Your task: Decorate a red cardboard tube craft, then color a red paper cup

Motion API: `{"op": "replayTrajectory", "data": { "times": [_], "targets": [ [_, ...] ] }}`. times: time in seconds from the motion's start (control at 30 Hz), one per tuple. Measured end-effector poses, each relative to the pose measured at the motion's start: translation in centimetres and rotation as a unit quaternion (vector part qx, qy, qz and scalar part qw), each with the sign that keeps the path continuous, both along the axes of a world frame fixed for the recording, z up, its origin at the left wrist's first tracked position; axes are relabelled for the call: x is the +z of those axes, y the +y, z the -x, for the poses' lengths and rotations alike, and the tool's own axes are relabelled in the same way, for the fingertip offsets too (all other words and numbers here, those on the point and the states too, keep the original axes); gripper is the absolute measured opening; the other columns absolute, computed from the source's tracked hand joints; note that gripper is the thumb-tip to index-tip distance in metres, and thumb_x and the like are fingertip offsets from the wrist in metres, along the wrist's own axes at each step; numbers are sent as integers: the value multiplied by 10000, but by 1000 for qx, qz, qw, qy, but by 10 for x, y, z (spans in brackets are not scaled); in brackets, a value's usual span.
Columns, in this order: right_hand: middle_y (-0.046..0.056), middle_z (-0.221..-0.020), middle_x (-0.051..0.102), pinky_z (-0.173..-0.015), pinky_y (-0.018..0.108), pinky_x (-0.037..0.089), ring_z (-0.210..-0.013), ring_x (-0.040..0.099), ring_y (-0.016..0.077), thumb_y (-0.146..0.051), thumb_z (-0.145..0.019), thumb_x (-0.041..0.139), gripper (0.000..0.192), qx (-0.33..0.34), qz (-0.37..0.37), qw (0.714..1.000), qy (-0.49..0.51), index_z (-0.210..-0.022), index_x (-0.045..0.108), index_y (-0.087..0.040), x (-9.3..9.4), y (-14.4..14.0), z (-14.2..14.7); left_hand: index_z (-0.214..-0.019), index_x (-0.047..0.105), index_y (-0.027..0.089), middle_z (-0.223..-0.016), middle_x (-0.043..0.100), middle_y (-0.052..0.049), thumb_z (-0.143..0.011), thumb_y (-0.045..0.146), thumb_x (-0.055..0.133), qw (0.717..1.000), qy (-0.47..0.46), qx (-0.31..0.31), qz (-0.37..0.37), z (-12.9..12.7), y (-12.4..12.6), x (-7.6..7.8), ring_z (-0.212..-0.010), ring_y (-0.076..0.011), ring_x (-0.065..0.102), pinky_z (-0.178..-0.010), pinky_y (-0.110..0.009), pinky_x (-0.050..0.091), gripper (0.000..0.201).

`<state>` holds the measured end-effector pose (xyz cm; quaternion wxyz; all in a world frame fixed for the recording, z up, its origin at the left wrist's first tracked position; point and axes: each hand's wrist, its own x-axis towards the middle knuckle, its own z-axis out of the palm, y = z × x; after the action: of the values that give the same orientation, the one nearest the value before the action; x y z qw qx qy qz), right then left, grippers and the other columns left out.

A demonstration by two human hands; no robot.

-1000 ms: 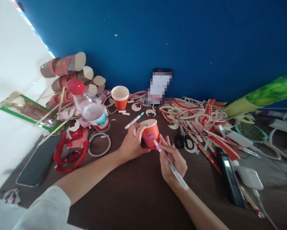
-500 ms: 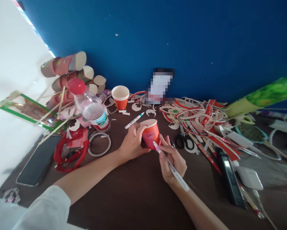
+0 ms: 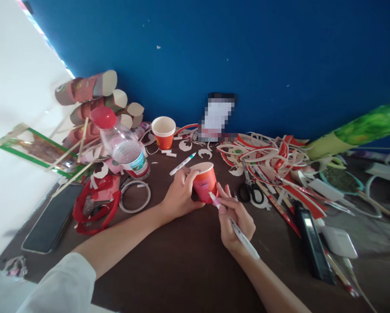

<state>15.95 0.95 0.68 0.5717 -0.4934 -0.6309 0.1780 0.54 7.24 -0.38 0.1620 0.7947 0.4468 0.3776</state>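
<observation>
My left hand [image 3: 180,194] grips a red paper cup [image 3: 205,180] that stands upright on the dark brown table [image 3: 182,265]. My right hand [image 3: 236,217] holds a white marker [image 3: 236,228] with a pink tip. The tip touches the cup's near side, where a pink patch shows. A second red paper cup [image 3: 163,132] stands farther back. A teal-tipped white marker [image 3: 182,164] lies just behind my left hand.
A plastic bottle [image 3: 121,145] with a red cap leans at the left, beside rolled paper tubes [image 3: 90,88]. Black scissors [image 3: 251,187] and a heap of red and white paper strips [image 3: 276,161] lie to the right. A phone [image 3: 53,219] rests at the left, a dark device [image 3: 312,243] at the right.
My right hand has shifted slightly, moving the marker tip a little across the cup's side. My left hand and the cup have stayed put.
</observation>
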Motion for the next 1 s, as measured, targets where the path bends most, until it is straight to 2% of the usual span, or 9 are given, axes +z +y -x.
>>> {"op": "replayTrajectory", "data": {
  "times": [0.13,0.5,0.9,1.0],
  "targets": [
    [107,-1137,727,-1089,606,392,-1196,597,313,-131,-876,510,145,4,1,1000,13,-937,626,-193,-2,0,0,-1321,255,243,-1194,414,-119,-518,203,844,1000,2,3,3,0,0,0,-1128,-324,484,-934,-550,474,996],
    [101,-1210,696,-1101,614,376,-1271,526,316,-152,-881,517,140,17,4,1000,3,-945,633,-200,-5,-1,-1,-1321,259,243,-1200,426,-122,-518,199,857,1000,5,3,15,1,-1,1,-1136,-329,488,-936,-563,475,1002],
    [108,-1159,719,-1062,578,436,-1202,590,315,-135,-882,507,153,-10,13,1000,25,-931,635,-203,-2,0,0,-1320,252,230,-1187,416,-124,-509,195,859,1000,10,1,4,0,-1,3,-1124,-329,490,-930,-557,479,1014],
    [108,-1178,711,-1060,580,437,-1236,558,320,-143,-873,522,142,-2,12,1000,24,-930,635,-206,-3,0,0,-1324,249,222,-1184,418,-130,-516,214,856,1000,9,1,0,0,-1,2,-1127,-334,488,-932,-561,471,1010]
  ]
}}
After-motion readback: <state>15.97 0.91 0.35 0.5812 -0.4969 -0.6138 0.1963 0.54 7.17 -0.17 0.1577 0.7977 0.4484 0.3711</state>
